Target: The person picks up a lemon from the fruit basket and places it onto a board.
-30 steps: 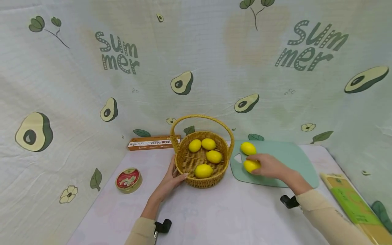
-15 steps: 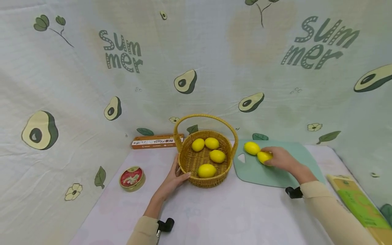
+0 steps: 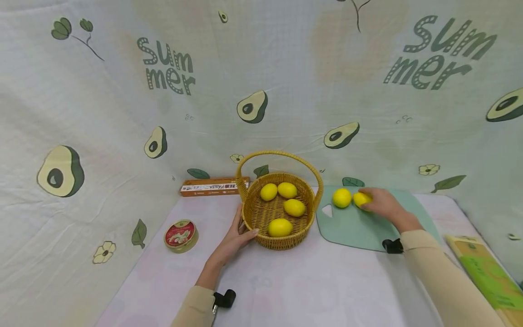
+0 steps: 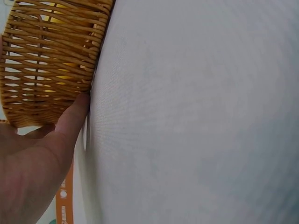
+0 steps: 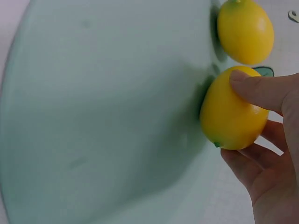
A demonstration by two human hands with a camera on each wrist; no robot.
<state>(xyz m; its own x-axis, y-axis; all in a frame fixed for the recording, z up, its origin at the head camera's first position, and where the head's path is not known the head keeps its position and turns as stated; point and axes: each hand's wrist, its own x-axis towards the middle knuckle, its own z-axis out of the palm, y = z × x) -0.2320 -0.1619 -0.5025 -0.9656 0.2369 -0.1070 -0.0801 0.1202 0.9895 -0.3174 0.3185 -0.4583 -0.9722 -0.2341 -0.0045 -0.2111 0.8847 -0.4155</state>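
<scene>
- Pale cloth printed with avocados, leaves, flowers and the word "summer" hangs as a backdrop beyond both hands, and a light-coloured table lies below them
- Right hand: thumb and fingers bent round one yellow lemon, parted only as far as its width, with the thumb on one side and the fingers on the other
- That lemon is in this grip, close over the far part of a pale green board; whether it bears on the board is hard to tell
- Just left of the grip sits a second lemon, on the same board
- Left hand: fingers and thumb spread wide along the outside of a woven basket, touching its wall, the basket upright to this hand's right
- Inside the basket, right of the left hand, lie four lemons
- Left of the left hand is a round tin with a red label; beyond that hand, a long orange and white box
- Right of the right hand and nearer the person, a green and yellow packet
</scene>
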